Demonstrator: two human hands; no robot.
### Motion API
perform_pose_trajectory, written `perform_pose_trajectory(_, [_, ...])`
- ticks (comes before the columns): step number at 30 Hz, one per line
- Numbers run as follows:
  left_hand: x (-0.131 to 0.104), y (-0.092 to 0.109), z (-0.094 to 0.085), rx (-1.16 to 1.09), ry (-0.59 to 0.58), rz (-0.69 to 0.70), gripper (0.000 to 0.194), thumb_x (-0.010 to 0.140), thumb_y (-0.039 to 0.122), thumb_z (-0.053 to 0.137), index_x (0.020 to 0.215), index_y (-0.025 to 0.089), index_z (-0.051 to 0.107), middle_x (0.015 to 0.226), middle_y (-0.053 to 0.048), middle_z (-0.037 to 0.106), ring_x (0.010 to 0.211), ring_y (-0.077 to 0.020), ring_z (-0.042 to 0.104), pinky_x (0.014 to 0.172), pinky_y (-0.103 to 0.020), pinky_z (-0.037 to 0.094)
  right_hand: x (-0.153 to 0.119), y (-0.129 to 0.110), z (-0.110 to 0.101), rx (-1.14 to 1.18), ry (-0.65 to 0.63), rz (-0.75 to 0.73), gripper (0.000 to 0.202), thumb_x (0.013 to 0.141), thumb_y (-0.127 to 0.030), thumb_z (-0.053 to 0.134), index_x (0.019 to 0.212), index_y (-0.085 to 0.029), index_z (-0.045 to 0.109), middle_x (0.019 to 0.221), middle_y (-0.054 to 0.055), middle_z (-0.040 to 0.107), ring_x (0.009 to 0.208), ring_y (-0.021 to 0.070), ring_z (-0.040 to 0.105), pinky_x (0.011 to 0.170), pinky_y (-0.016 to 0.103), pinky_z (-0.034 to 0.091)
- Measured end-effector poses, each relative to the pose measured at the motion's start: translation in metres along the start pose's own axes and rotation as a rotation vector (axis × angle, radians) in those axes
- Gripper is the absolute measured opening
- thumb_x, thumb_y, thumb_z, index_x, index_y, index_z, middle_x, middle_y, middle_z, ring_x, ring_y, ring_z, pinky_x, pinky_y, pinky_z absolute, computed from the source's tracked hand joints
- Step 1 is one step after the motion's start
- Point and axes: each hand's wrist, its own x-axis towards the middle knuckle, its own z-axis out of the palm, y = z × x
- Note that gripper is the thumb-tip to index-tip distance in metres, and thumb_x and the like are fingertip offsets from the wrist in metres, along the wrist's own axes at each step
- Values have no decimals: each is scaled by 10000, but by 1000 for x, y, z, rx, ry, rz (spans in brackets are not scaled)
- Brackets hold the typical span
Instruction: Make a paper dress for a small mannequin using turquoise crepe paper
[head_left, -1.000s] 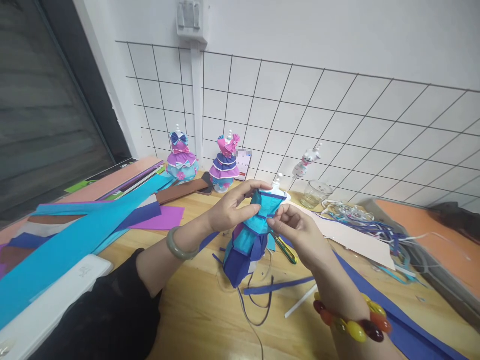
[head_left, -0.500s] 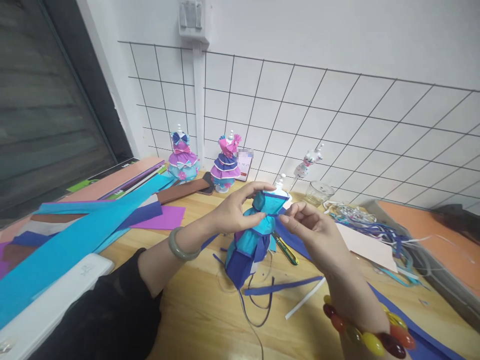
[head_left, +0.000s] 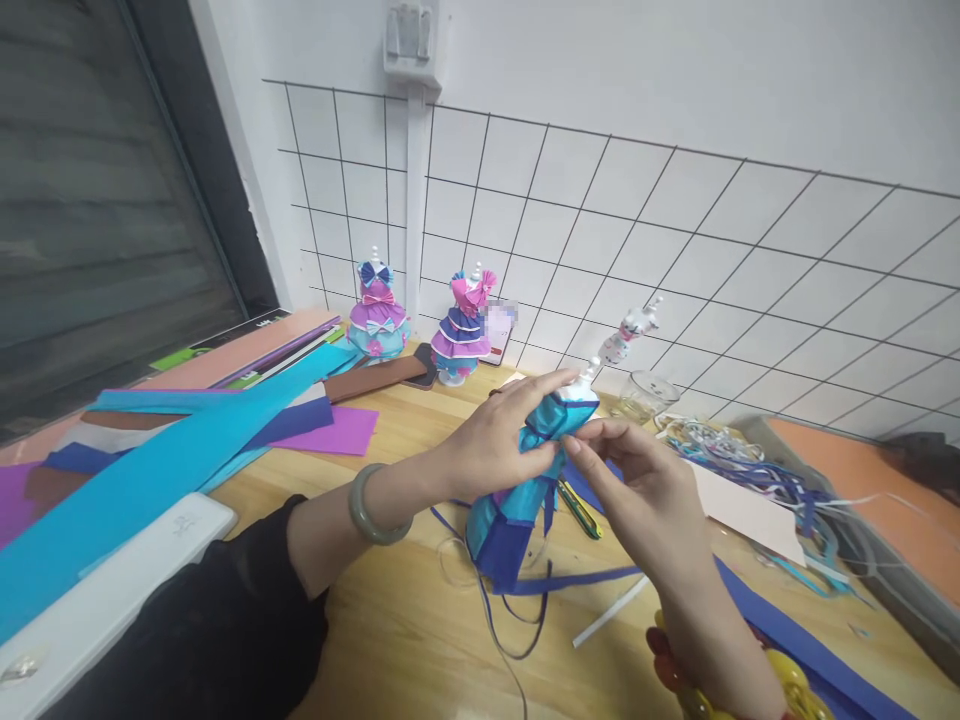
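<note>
While my left hand point(head_left: 504, 435) wraps the near side of the small blue dress point(head_left: 510, 530), half curled with the thumb across its waist and the fingers up by the neckline, my right hand point(head_left: 645, 490) has thumb and forefinger closed on the dress's right edge at the waist; I can't tell how much material is pinched between them. The dress sits on a white form point(head_left: 579, 388), leaning to the right in the middle of the surface point(head_left: 390, 620), its dark hem over some loose blue strips point(head_left: 577, 578). Between that hem and me lies mostly bare wood, and open room runs left too, below my forearm, as far as the white case point(head_left: 112, 600) and the turquoise sheet point(head_left: 187, 465). To the right it's tighter: a cutter point(head_left: 579, 510) lies just beside the dress, a white strip point(head_left: 611, 612) lies near my wrist, and a long blue sheet point(head_left: 810, 640) passes beside my forearm. Beyond, a glass point(head_left: 649, 395) and a tangle of ribbons point(head_left: 720, 450) fill the space up to the orange sheet point(head_left: 855, 480). Two dressed figures point(head_left: 379, 320) stand near the wall grid point(head_left: 540, 200), well apart from my fingers.
</note>
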Motion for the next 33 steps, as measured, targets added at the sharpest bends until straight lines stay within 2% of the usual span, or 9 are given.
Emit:
perform_pose_trajectory(4, [0,3,-4,30,-71,36,702,783,146,547,1442,224,320,1449,-123,453,1336,-259,433,1124,-452,346,3,3,-1,-59,3,-24,160,816,-383,674,839,-232,627,794,20,631,750,168,573,719,323,451])
perform_pose_trajectory(7, [1,4,-8,58,-96,69,639,790,136,503,1414,174,373,1419,-152,485,1321,-265,453,1101,-457,376,6,9,-3,-15,-1,3,179,809,-393,684,833,-230,615,800,15,615,744,159,565,714,317,447])
perform_pose_trajectory(14, [5,4,-12,144,2,220,439,826,127,451,1257,134,532,1231,-141,628,1190,-233,547,1029,-441,445,10,21,-5,193,-13,70,223,778,-399,727,835,-225,598,781,-4,576,707,134,527,634,271,439])
perform_pose_trajectory(18, [5,-1,-10,117,47,301,384,843,121,458,1209,153,568,1164,-120,641,1170,-219,547,1015,-434,455,11,22,-5,279,-32,70,213,772,-369,741,828,-229,592,768,-12,585,701,123,534,620,249,448])
perform_pose_trajectory(23, [2,-4,-6,64,72,275,383,838,190,560,1221,190,569,1186,-123,581,1149,-217,561,988,-410,481,12,22,-4,266,-42,46,203,765,-348,752,818,-228,597,761,-17,592,707,116,544,645,239,458])
perform_pose_trajectory(27, [1,-4,-4,42,85,272,390,828,187,585,1218,188,565,1152,-113,572,1119,-204,565,977,-391,484,12,23,-5,265,-67,53,223,752,-341,765,837,-231,592,795,-9,615,751,126,569,678,245,475])
perform_pose_trajectory(33, [2,-3,-5,32,40,240,422,817,186,582,1238,187,544,1143,-111,547,1116,-205,542,986,-399,473,12,24,-6,267,-83,55,232,745,-331,772,841,-236,583,780,-16,608,727,120,565,647,233,481])
